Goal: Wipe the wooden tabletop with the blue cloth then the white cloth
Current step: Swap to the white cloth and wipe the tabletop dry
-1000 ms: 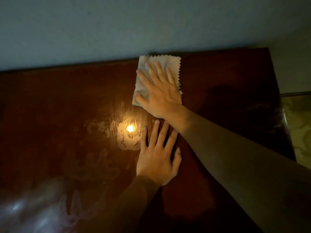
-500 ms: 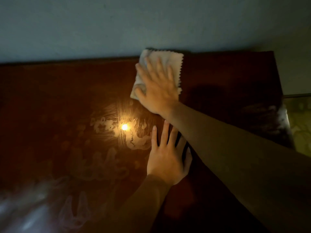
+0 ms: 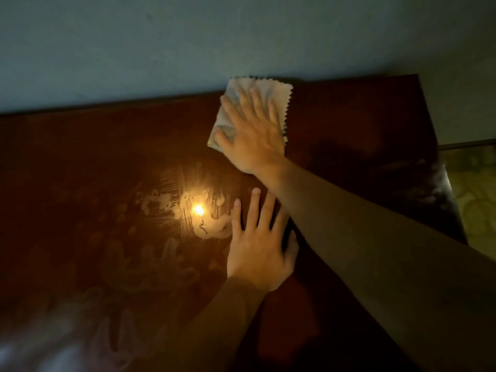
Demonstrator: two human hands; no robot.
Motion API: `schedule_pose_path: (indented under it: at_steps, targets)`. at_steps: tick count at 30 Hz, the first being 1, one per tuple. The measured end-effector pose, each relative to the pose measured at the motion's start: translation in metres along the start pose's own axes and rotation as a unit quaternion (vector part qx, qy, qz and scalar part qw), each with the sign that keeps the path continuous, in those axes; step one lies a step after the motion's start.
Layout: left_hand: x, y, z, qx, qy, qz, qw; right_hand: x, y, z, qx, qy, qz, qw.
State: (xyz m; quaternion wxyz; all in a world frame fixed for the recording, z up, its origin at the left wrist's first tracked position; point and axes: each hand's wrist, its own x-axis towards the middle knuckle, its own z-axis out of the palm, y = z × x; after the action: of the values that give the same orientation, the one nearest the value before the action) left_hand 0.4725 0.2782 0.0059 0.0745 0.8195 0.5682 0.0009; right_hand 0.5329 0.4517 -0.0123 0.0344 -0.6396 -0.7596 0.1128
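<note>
Dim lighting; head view only. The right hand (image 3: 255,135) is lying flat on the white cloth (image 3: 271,88), fingers straight and slightly spread, palm pressing the cloth down onto the wooden tabletop (image 3: 94,157). No curl or pinch is showing in the fingers. The cloth is sitting at the far edge of the tabletop, its far side touching the pale wall (image 3: 161,44) behind. It appears folded, with a zigzag-cut edge showing along its right side. The near-left corner of the cloth is sticking out beside the thumb.

The left hand (image 3: 259,251) is resting palm-down on the bare wood, nearer the person than the right hand and apart from the cloth. Its fingers are straight and spread, holding nothing. The right forearm is crossing just above the left hand's fingertips; whether they are touching cannot be told.

A small bright light reflection (image 3: 198,209) is glowing on the tabletop just left of the left hand. Around it, whitish smears (image 3: 161,205) and fine streak marks are showing on the surface. More faint, cloudy smears are spreading toward the near-left part of the tabletop. The right end of the tabletop is lying in deep shadow. Past that end, a patch of patterned floor (image 3: 477,205) is showing. The blue cloth is not seen in this view.
</note>
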Motion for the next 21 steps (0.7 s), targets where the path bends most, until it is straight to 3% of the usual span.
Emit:
schedule_pose_path:
  at_steps: [4, 10, 16, 21]
  targets:
    - [-0.001, 0.005, 0.015, -0.055, -0.041, -0.001, 0.998, -0.006, 0.072, -0.015, -0.026, 0.01, 0.047, 0.999]
    - [-0.002, 0.003, 0.024, -0.038, -0.019, 0.011, 0.999, -0.022, 0.18, -0.031, -0.102, -0.002, 0.132, 0.986]
    - [-0.002, 0.004, 0.023, -0.027, -0.008, 0.006, 1.0, -0.027, 0.174, -0.033, -0.04, 0.017, 0.164, 0.985]
    - [-0.002, 0.005, 0.023, -0.031, 0.005, 0.004, 1.0, -0.035, 0.157, -0.025, -0.053, 0.011, 0.081, 0.995]
